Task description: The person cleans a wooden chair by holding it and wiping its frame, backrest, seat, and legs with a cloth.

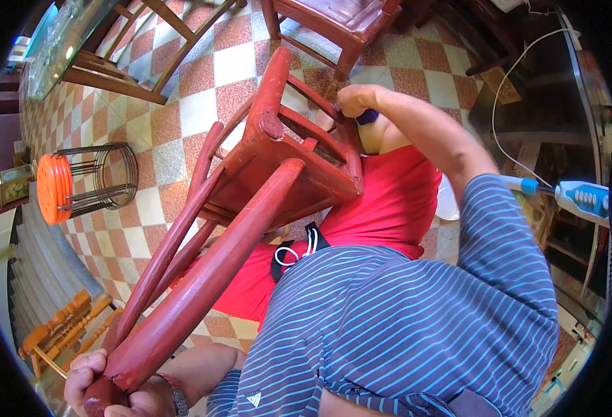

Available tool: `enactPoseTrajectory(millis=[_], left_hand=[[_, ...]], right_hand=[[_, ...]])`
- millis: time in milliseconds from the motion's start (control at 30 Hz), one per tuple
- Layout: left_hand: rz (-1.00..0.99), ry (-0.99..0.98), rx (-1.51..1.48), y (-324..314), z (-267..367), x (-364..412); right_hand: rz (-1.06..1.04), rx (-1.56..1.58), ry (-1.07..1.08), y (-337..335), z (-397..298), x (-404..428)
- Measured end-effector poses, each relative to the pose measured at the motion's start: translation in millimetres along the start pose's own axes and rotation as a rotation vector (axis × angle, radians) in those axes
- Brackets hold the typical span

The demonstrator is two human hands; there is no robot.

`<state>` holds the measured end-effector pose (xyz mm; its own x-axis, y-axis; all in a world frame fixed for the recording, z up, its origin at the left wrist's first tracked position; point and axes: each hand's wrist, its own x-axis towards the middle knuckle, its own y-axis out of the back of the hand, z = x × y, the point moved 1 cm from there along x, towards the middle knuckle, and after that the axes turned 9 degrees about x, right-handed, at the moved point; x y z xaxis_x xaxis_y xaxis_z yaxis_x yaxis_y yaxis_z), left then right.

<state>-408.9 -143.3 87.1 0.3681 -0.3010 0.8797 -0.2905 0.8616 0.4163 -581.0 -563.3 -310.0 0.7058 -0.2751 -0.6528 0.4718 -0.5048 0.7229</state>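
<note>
A red-painted wooden chair (285, 167) is tipped over in front of me, its posts slanting toward the lower left. My left hand (121, 388), with a bracelet at the wrist, grips the end of a thick post at the lower left. At the upper right, my right hand (355, 100) is closed in a fist beside the chair's rails. A purple item (367, 117) shows on both sides of the fist and looks held in it; its kind cannot be told. The chair's near corner reaches my red shorts (379, 198).
Stacked orange stools (54, 188) with dark metal legs lie sideways in view at left. Another red chair (332, 21) stands ahead; a glass-topped table (71, 52) is upper left. A spindled wooden chair (66, 328) is lower left. A white-and-blue fan (582, 199) and its cable are right.
</note>
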Motion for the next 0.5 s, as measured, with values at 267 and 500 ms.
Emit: enactPoseTrajectory(millis=[267,500], left_hand=[[-0.11,0.115,0.011,5.4,2.2,-2.9],[-0.204,0.257,0.013,32.2,-27.3,-11.7]], right_hand=[[-0.047,-0.013,0.127,-11.3,-55.6,-83.0],[-0.509,0.391,0.169,56.3,-85.6,-151.4]])
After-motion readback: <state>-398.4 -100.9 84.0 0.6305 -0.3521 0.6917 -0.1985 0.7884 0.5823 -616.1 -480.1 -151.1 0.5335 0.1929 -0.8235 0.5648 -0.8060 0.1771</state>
